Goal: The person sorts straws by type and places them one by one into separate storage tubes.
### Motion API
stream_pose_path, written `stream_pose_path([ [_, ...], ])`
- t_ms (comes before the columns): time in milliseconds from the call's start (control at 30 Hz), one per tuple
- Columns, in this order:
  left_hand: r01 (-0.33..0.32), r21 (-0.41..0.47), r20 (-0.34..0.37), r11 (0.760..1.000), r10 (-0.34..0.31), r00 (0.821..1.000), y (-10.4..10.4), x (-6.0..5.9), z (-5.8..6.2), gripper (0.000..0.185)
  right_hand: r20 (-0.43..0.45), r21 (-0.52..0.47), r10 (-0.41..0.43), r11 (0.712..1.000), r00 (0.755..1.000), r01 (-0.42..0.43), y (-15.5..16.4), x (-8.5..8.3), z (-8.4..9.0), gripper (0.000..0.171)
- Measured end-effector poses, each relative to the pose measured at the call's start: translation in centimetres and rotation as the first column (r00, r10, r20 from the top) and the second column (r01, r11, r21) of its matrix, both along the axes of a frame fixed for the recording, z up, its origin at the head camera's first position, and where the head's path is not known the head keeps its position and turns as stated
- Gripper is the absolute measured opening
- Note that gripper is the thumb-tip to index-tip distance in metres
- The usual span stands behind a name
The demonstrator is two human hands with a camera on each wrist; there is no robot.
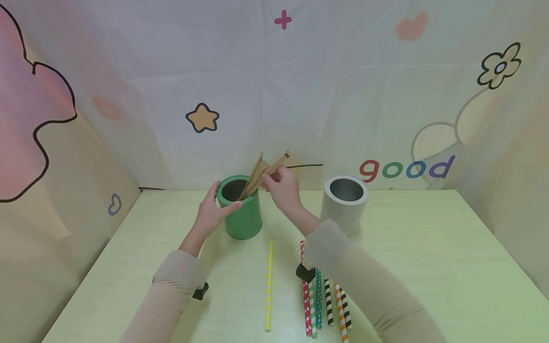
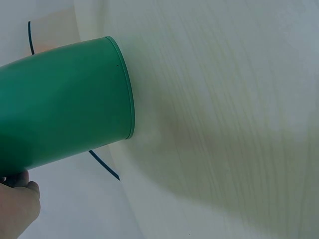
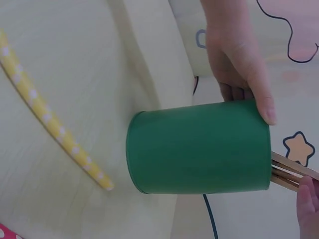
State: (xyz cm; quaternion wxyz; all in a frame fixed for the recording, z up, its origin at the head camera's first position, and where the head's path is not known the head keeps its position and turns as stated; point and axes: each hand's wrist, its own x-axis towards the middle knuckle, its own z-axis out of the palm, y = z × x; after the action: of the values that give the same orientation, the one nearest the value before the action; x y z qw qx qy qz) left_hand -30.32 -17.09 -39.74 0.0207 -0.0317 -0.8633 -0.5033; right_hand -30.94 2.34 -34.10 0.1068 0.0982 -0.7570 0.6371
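Note:
A green can (image 1: 243, 220) stands upright toward the back of the pale table, left of centre. My left hand (image 1: 213, 212) grips it near the top, thumb along the rim and fingers round the far left side. A few flat tan wooden sticks (image 1: 254, 178) lean out of the can's mouth to the right. My right hand (image 1: 283, 189) pinches these sticks just above the rim; their lower ends are hidden inside the can. In the right wrist view the sticks (image 3: 285, 172) come out between the rim and the right fingertips (image 3: 305, 199).
A white can (image 1: 343, 209) stands to the right of the green one. One yellow straw (image 1: 269, 286) lies by itself in front. Several patterned straws (image 1: 318, 300) lie beside it, partly under my right forearm. A printed cloth (image 1: 240, 71) hangs behind the table.

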Motion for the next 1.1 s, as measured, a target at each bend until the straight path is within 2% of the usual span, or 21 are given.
stream_pose_path([
  [233,-0.003,0.003,-0.008,1.0,0.003,1.0,0.0,0.1,0.0,0.1,0.017,0.146,-0.011,0.989,1.0,0.008,-1.2,0.4,-0.9,0.016],
  [600,-0.002,-0.004,-0.001,1.0,0.002,1.0,-0.1,-0.1,-0.2,0.097,0.136,0.276,-0.007,0.961,0.991,-0.031,-2.4,0.4,-1.8,0.016],
  [733,0.001,0.002,0.001,1.0,-0.001,1.0,0.0,0.0,-0.1,0.097,0.153,0.314,-0.004,0.949,0.988,-0.044,-2.6,0.3,-2.3,0.016],
  [867,0.0,0.005,0.007,1.0,0.0,1.0,0.0,0.1,0.0,0.098,0.178,0.293,0.002,0.955,0.984,-0.055,-2.5,0.3,-2.8,0.02],
  [1100,-0.002,0.01,0.002,1.0,0.002,1.0,0.0,0.1,0.0,0.097,0.191,0.152,0.042,0.986,0.981,-0.071,-1.8,0.6,-3.5,0.02],
])
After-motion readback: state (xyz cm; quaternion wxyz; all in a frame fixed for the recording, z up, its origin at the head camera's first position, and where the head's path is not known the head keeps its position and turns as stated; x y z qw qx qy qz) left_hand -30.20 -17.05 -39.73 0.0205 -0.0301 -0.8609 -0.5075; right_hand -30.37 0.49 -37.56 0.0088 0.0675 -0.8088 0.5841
